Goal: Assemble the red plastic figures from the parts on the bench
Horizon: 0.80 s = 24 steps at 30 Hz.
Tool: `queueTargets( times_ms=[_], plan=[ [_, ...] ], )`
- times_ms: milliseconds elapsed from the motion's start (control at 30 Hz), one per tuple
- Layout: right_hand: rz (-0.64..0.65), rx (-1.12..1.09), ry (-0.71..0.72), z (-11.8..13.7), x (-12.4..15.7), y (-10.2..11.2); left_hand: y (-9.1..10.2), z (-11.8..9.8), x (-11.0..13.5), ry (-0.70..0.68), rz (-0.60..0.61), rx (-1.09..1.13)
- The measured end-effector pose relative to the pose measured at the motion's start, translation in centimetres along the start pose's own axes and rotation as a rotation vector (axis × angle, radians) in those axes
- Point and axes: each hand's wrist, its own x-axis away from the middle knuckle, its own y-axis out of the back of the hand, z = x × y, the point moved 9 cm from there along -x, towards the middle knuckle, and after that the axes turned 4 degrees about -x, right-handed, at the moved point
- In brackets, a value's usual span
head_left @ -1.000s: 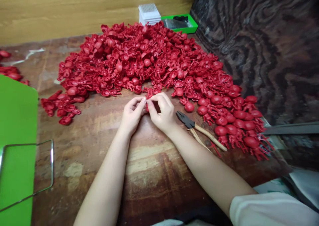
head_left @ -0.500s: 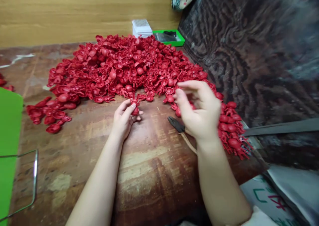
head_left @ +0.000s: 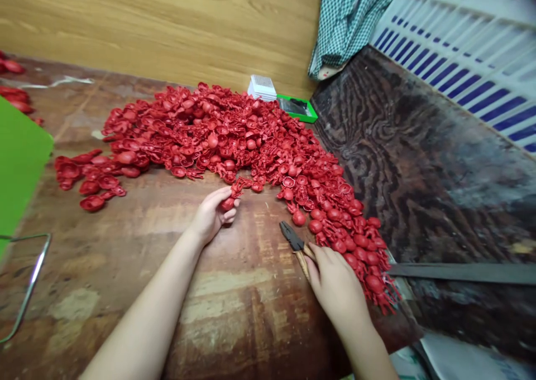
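A big heap of red plastic parts (head_left: 234, 134) covers the far half of the worn wooden table (head_left: 234, 290). My left hand (head_left: 211, 215) rests on the table at the heap's near edge, fingers pinched on one small red part (head_left: 228, 203). My right hand (head_left: 335, 282) lies lower right, its fingers curled over the wooden handles of a pair of pliers (head_left: 295, 240). The pliers' dark jaws stick out past the hand, pointing toward the heap.
A green board (head_left: 19, 162) with a metal wire frame (head_left: 25, 285) sits at the left. A white box (head_left: 262, 87) and a green tray (head_left: 299, 107) stand by the wooden wall. A dark patterned surface (head_left: 419, 173) rises on the right, with a checked cloth above.
My hands were together on one red part. The right hand let go, lifted, then dropped onto the pliers' handles. The left hand kept the part. The view swung up and right.
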Motion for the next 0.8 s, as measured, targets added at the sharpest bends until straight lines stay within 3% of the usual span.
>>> queueTargets(
  times_ms=[200, 333, 500, 633, 733, 800],
  plan=[
    [-0.080, -0.045, 0.049, 0.2, -0.5, -1.3, -0.3, 0.0, 0.2, 0.002, 0.019, -0.030],
    [-0.092, -0.309, -0.021, -0.1, -0.7, -1.8, -0.3, 0.1, 0.4, -0.016, 0.010, -0.047],
    [0.030, -0.874, -0.221, 1.1, -2.4, -3.1, -0.2, 0.2, 0.4, -0.020, 0.000, -0.034],
    [0.171, -1.306, -0.248, 5.3, -5.1, -4.3, -0.3, 0.2, 0.5, -0.020, 0.011, -0.029],
    [0.319, -1.415, -0.211, 8.2, -6.7, -5.4, -0.5, 0.1, 0.6, -0.026, 0.023, -0.039],
    [0.397, -1.361, -0.135, 9.4, -7.3, -6.1, -0.5, 0.2, 0.5, -0.033, 0.030, -0.058]
  ],
)
